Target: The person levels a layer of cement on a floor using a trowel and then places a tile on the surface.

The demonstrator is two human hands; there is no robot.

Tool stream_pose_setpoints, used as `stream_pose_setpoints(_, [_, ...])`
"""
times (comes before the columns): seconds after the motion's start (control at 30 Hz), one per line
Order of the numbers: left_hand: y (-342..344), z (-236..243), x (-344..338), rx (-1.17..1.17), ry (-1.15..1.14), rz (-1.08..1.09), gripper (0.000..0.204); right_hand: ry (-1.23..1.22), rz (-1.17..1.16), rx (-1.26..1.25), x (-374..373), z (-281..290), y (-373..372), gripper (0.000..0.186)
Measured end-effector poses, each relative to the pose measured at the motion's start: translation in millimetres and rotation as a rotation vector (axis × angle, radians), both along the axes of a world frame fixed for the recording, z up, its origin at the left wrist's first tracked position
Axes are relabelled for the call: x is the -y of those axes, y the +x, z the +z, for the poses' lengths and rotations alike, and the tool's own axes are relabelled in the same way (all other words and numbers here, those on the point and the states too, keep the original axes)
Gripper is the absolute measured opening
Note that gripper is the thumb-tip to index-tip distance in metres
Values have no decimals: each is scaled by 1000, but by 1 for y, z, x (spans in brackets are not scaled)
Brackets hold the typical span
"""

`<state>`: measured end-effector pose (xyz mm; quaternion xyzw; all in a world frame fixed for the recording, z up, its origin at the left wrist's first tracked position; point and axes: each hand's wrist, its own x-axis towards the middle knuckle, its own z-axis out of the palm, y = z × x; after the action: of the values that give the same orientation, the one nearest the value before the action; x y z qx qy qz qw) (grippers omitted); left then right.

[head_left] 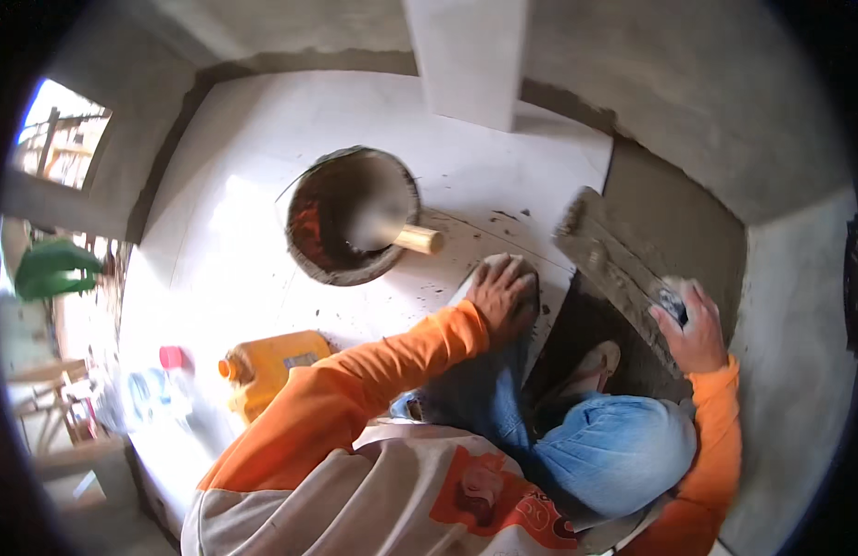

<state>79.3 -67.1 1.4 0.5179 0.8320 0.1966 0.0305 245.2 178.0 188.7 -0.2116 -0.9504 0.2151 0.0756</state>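
Grey shirt (pixel 327 505) lay nearest. Well right of the bucket (pixel 310 266), the right hand (pixel 696 329) had its fingers closed on a mortar-caked board (pixel 623 273), at the edge of grey mortar (pixel 674 204). Nearer the bucket, the left hand (pixel 503 298) rested, fingers slightly spread, on what looked like a knee. Of the 2 hands, 1 seemed to be levelling mortar; the next stroke probably called for steady, even pressure.
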Motion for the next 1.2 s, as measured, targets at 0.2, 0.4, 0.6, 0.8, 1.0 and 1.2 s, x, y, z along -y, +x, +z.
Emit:
stream_pose_setpoints(0.2, [10, 43, 86, 397, 256, 246, 43, 231, 471, 59, 66, 47, -174, 39])
stream_pose_setpoints(0.4, [-66, 63, 75, 184, 533, 767, 53, 146, 344, -149, 75, 25, -216, 38])
stream_pose_setpoints(0.6, [-116, 64, 62, 890, 229, 1149, 71, 104, 159, -73, 12, 44, -148, 36])
stream_pose_setpoints(0.8, [-83, 28, 111, 1088, 783, 1132, 66, 118, -239, -86, -81, -17, -6, 36])
stream_pose_setpoints(1.0, [43, 124, 112, 818, 458, 877, 75, -991, -648, -191, -93, -103, 128, 36])
stream_pose_setpoints(1.2, [60, 172, 16, 996, -201, 531, 77, -939, -624, -377, -52, -127, 134, 38])
